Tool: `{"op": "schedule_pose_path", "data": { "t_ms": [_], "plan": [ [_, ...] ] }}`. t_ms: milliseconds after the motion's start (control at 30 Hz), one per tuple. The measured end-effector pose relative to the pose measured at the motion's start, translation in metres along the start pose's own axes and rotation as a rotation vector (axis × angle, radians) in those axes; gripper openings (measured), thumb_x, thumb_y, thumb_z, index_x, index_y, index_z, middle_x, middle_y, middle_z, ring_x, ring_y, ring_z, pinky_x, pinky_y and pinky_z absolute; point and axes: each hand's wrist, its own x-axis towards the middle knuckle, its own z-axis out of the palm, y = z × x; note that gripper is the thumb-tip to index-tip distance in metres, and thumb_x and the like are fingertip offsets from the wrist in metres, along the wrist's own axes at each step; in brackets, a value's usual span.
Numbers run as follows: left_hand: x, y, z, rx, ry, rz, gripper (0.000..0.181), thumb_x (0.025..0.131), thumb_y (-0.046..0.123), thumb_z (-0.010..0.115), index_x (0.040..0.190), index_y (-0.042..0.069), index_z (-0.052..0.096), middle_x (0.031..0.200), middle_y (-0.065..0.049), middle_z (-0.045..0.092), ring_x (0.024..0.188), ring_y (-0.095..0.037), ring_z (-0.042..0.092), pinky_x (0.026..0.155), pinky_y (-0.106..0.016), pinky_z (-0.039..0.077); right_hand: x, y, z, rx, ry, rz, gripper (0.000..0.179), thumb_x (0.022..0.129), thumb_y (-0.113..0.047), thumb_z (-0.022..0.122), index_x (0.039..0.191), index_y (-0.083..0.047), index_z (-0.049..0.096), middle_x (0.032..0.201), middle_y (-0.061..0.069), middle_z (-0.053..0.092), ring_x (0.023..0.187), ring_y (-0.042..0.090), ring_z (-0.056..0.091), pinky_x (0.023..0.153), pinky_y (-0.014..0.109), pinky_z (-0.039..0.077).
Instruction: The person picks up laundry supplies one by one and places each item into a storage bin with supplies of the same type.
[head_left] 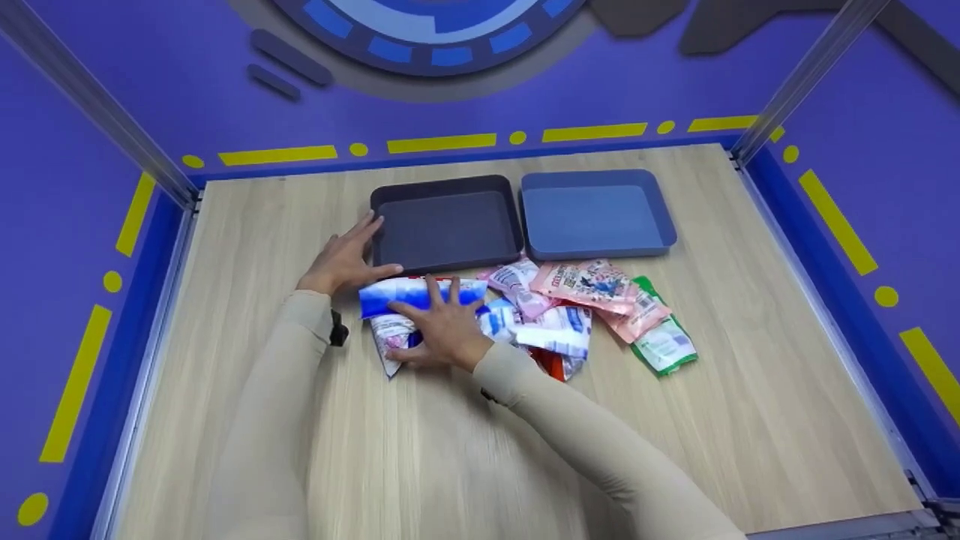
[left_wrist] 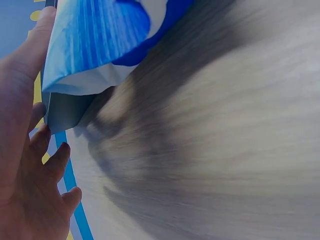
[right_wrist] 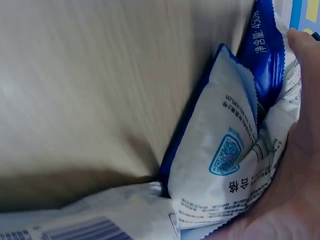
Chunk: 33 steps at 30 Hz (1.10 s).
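Observation:
My left hand point(head_left: 346, 259), fingers spread, is at the left front corner of a dark tray point(head_left: 450, 229), fingertips right at its left rim and thumb along its front. Just in front of the tray lies a blue-and-white plastic packet point(head_left: 382, 298); its end point(left_wrist: 100, 45) rises beside my left thumb in the left wrist view. My right hand point(head_left: 450, 330) rests over the packets with its fingers spread and mostly straight. Under its palm side, the right wrist view shows a white packet point(right_wrist: 210, 145) with blue edges and printed text, bulging beside the thumb.
A blue-grey tray point(head_left: 600, 217) stands right of the dark one. More packets are heaped to the right: a white-and-blue one point(head_left: 559, 334), pink ones point(head_left: 581, 283) and a green-edged one point(head_left: 666, 346). Blue-purple walls point(head_left: 480, 112) enclose the wooden table point(head_left: 420, 457).

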Motion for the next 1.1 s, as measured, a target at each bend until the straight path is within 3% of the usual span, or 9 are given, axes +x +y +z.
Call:
{"op": "schedule_pose_path", "data": {
  "t_ms": [333,600,767,933,1100],
  "plan": [
    [0.002,0.000,0.002,0.006,-0.006,-0.026,0.108,0.084,0.072,0.069,0.167,0.025,0.017,0.174,0.000,0.003,0.157,-0.038,0.011,0.122,-0.066,0.004,0.001,0.001,-0.003,0.041,-0.014,-0.008,0.092,0.080,-0.088,0.054,0.160,-0.053,0.023,0.168,0.024,0.015,0.145,0.065,0.018,0.095,0.089,0.028],
    [0.001,0.001,0.001,0.003,-0.012,-0.022,0.108,0.085,0.069,0.069,0.167,0.023,0.016,0.174,-0.002,0.003,0.157,-0.037,0.012,0.122,-0.065,0.003,-0.001,0.002,-0.006,0.140,-0.038,-0.034,0.082,0.088,-0.071,0.064,0.159,-0.050,0.029,0.167,0.021,0.021,0.146,0.062,0.019,0.099,0.086,0.027],
    [0.001,-0.001,0.000,0.006,-0.012,-0.016,0.106,0.087,0.068,0.069,0.167,0.023,0.016,0.174,-0.001,0.003,0.157,-0.035,0.012,0.123,-0.064,0.003,-0.001,0.003,-0.008,0.188,-0.006,-0.053,0.072,0.092,-0.062,0.067,0.156,-0.047,0.039,0.165,0.018,0.028,0.144,0.061,0.026,0.099,0.085,0.030],
    [0.001,-0.001,0.000,0.015,-0.002,-0.004,0.106,0.087,0.067,0.070,0.166,0.021,0.018,0.173,-0.003,0.005,0.157,-0.032,0.014,0.124,-0.062,0.004,-0.001,0.005,-0.009,0.209,0.048,-0.072,0.060,0.094,-0.055,0.069,0.149,-0.045,0.049,0.157,0.013,0.039,0.134,0.050,0.038,0.096,0.081,0.038],
    [0.001,0.000,-0.001,0.014,0.002,0.004,0.107,0.086,0.067,0.070,0.166,0.020,0.019,0.173,-0.003,0.006,0.157,-0.031,0.014,0.124,-0.061,0.004,-0.002,0.008,-0.012,0.234,0.064,-0.077,0.049,0.096,-0.044,0.072,0.142,-0.042,0.055,0.151,0.010,0.044,0.127,0.044,0.042,0.092,0.076,0.043]
  ]
}}
